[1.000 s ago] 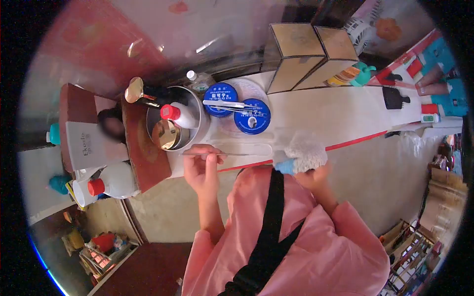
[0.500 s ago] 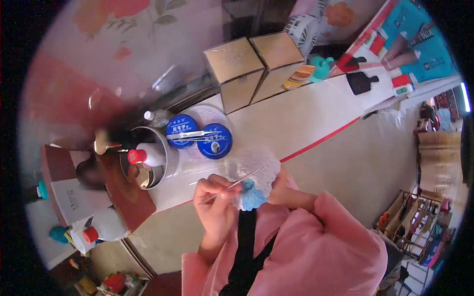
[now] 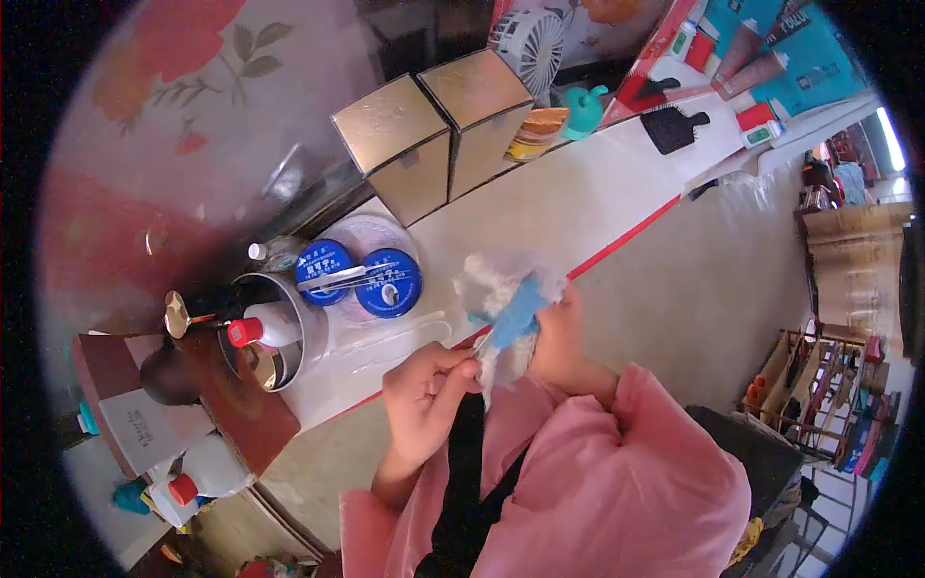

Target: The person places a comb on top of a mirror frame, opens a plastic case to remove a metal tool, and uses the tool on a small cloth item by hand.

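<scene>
In front of my chest is a soft crocheted piece (image 3: pixel 520 313), white with a bright blue section, slightly blurred. My right hand (image 3: pixel 559 337) grips its right side, with most of the fingers hidden behind it. My left hand (image 3: pixel 429 390) is closed at the lower left of the piece, thumb and index finger pinching a thin metal crochet hook (image 3: pixel 481 349). The hook's tip meets the blue part and cannot be made out clearly.
Along the white counter (image 3: pixel 549 217) stand two blue round tins (image 3: pixel 388 299) with tweezers on top, a metal pot (image 3: pixel 306 332) holding a red-capped bottle, gold boxes (image 3: pixel 405 164), a small fan (image 3: pixel 528 53) and a black brush (image 3: pixel 672 128). A brown box (image 3: pixel 251 414) sits at left.
The crocheted piece has turned and lifted, bringing more of its blue section to the front. My right hand has come up with it. The hook, clearly visible before, is now mostly covered.
</scene>
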A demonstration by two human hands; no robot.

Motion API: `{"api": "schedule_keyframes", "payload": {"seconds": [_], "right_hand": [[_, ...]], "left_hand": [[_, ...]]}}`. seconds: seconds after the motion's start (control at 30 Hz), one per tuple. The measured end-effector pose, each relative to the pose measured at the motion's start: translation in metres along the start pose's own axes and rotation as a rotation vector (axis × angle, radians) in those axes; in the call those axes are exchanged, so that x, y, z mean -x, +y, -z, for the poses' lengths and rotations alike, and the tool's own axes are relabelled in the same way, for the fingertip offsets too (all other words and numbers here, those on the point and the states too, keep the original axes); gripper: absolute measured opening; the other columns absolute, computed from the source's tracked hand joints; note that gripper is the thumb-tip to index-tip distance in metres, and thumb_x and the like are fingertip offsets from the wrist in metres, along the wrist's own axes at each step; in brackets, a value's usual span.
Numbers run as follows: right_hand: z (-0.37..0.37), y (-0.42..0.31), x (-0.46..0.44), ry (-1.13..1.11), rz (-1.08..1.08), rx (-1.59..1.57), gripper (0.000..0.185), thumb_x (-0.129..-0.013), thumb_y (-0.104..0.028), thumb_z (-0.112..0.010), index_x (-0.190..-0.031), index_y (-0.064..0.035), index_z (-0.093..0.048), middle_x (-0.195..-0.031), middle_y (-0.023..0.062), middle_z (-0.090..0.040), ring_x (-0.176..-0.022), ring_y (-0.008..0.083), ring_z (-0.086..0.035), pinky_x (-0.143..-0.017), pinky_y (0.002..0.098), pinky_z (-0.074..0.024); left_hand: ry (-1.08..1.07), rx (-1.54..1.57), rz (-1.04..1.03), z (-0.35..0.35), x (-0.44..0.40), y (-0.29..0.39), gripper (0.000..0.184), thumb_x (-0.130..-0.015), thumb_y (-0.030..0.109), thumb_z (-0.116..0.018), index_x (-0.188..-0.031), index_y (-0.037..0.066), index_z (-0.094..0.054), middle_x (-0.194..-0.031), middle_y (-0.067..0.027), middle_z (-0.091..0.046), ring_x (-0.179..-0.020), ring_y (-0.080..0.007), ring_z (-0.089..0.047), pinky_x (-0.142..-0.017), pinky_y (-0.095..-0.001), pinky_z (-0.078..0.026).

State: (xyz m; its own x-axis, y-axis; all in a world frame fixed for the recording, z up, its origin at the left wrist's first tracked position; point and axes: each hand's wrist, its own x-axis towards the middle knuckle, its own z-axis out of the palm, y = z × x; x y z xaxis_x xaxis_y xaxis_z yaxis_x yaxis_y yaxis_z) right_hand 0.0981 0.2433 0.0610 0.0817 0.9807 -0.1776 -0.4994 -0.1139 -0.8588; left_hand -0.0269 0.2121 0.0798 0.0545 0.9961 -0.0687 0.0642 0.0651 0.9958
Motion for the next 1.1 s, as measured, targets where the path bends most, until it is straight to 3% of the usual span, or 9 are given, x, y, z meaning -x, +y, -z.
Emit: {"api": "schedule_keyframes", "payload": {"seconds": [0.07, 0.17, 0.23, 0.37, 0.47, 0.57, 0.63, 0.83, 1.1], "right_hand": [[-0.001, -0.01, -0.006, 0.181, -0.05, 0.059, 0.032, -0.063, -0.005, -0.04, -0.093, 0.0024, -0.04, -0.089, 0.0119, -0.048, -0.074, 0.0189, -0.05, -0.064, 0.029, -0.0417], [0.008, -0.018, -0.012, -0.157, 0.226, 0.457, 0.03, -0.063, -0.008, -0.04, -0.092, 0.0022, -0.039, -0.085, 0.0117, -0.048, -0.07, 0.0187, -0.05, -0.062, 0.0289, -0.0418], [0.0, -0.012, -0.009, 0.071, 0.047, 0.014, 0.022, -0.068, -0.008, -0.037, -0.086, 0.0019, -0.046, -0.078, 0.0075, -0.051, -0.067, 0.0142, -0.05, -0.058, 0.0273, -0.0426], [-0.005, -0.006, -0.008, 0.089, 0.236, 0.089, 0.021, -0.07, -0.009, -0.038, -0.086, 0.0013, -0.045, -0.076, 0.0081, -0.051, -0.068, 0.0149, -0.05, -0.058, 0.0291, -0.0436], [0.003, -0.008, -0.007, 0.15, -0.059, -0.199, 0.028, -0.06, -0.012, -0.056, -0.083, -0.0012, -0.044, -0.077, 0.0061, -0.048, -0.068, 0.0154, -0.048, -0.061, 0.0258, -0.0402], [0.016, 0.005, -0.008, -0.083, 0.304, 0.448, 0.022, -0.068, -0.01, -0.043, -0.089, -0.001, -0.045, -0.073, 0.0069, -0.051, -0.066, 0.015, -0.05, -0.057, 0.0308, -0.0439], [0.015, 0.009, -0.008, -0.125, 0.032, 0.459, 0.022, -0.065, -0.006, -0.046, -0.085, -0.0008, -0.046, -0.072, 0.0053, -0.051, -0.064, 0.0133, -0.05, -0.056, 0.0284, -0.0433], [-0.005, 0.003, -0.002, -0.104, -0.087, 0.071, 0.017, -0.061, 0.0, -0.044, -0.076, 0.0006, -0.051, -0.071, 0.003, -0.052, -0.063, 0.0094, -0.049, -0.055, 0.0219, -0.0397], [0.002, 0.009, 0.001, -0.239, -0.008, 0.217, 0.01, -0.065, -0.005, -0.046, -0.072, 0.0001, -0.051, -0.068, 0.0021, -0.051, -0.061, 0.008, -0.047, -0.052, 0.0209, -0.0383]], "left_hand": [[0.018, 0.054, 0.013, 0.0, -0.001, -0.001, 0.005, -0.068, 0.002, -0.05, -0.069, -0.003, -0.05, -0.052, -0.0024, -0.047, -0.041, -0.0047, -0.043, -0.037, -0.0153, -0.032], [0.007, 0.055, 0.052, 0.003, 0.001, -0.001, 0.007, -0.069, 0.004, -0.049, -0.068, -0.003, -0.049, -0.052, -0.0029, -0.047, -0.042, -0.0049, -0.044, -0.036, -0.0154, -0.031], [0.057, 0.01, 0.041, 0.002, 0.001, 0.002, 0.009, -0.07, 0.006, -0.048, -0.067, -0.003, -0.049, -0.05, -0.0026, -0.046, -0.041, -0.0043, -0.042, -0.035, -0.0152, -0.03], [0.109, 0.109, -0.011, 0.002, 0.001, -0.003, 0.011, -0.073, 0.006, -0.044, -0.068, -0.003, -0.047, -0.046, -0.0018, -0.044, -0.038, -0.0039, -0.038, -0.035, -0.0152, -0.028], [0.156, 0.323, -0.078, 0.0, 0.0, -0.006, 0.01, -0.075, 0.005, -0.04, -0.07, -0.003, -0.045, -0.043, -0.0003, -0.041, -0.036, -0.0034, -0.034, -0.035, -0.0153, -0.026], [0.191, 0.35, -0.029, -0.003, 0.0, -0.003, 0.01, -0.075, 0.004, -0.038, -0.069, -0.002, -0.042, -0.042, 0.0005, -0.039, -0.036, -0.0033, -0.032, -0.036, -0.0158, -0.025], [0.193, 0.323, -0.035, -0.007, -0.001, -0.002, 0.01, -0.075, 0.006, -0.04, -0.067, -0.001, -0.042, -0.043, 0.0002, -0.04, -0.036, -0.003, -0.034, -0.035, -0.0154, -0.025], [0.112, -0.115, -0.123, -0.014, -0.002, -0.013, 0.008, -0.072, 0.007, -0.046, -0.068, 0.0, -0.043, -0.044, -0.003, -0.044, -0.037, -0.0039, -0.04, -0.034, -0.0167, -0.029], [0.166, -0.189, -0.209, -0.015, -0.008, -0.013, 0.008, -0.069, 0.006, -0.049, -0.067, 0.0, -0.045, -0.045, -0.0047, -0.045, -0.037, -0.0063, -0.041, -0.035, -0.0179, -0.031]]}}
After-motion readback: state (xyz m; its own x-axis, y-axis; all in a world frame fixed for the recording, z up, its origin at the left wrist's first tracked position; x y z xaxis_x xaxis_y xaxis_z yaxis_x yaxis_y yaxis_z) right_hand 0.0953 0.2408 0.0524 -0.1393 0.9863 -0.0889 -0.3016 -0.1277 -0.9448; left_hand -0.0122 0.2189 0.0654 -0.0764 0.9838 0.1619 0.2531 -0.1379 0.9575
